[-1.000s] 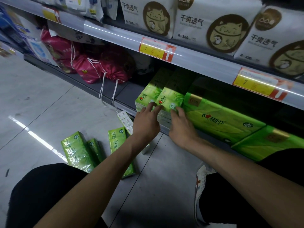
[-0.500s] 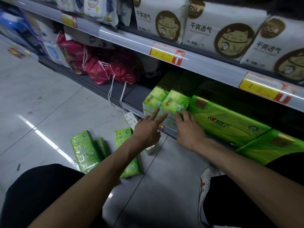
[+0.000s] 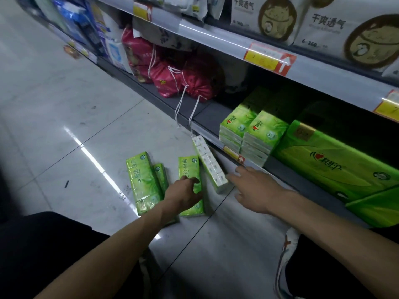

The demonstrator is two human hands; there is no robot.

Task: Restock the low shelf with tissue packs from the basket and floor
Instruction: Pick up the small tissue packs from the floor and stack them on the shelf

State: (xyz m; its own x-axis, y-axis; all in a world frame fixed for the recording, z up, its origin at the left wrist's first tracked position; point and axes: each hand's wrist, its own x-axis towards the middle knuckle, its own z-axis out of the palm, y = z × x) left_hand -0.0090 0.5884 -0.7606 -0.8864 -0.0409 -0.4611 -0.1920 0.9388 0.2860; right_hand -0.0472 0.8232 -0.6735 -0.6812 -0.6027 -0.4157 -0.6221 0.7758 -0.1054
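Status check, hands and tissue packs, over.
Left hand grips green tissue pack on floor. Right hand open, by white-sided pack. Nothing blocking low shelf.

The floor is polished pale tile, glossy enough to mirror a light strip. The pack that the left hand grips wears shiny green plastic film. The shelf is dark matt metal, and the rail above it is clear glossy plastic. Far left, the red bags look like satiny cloth.
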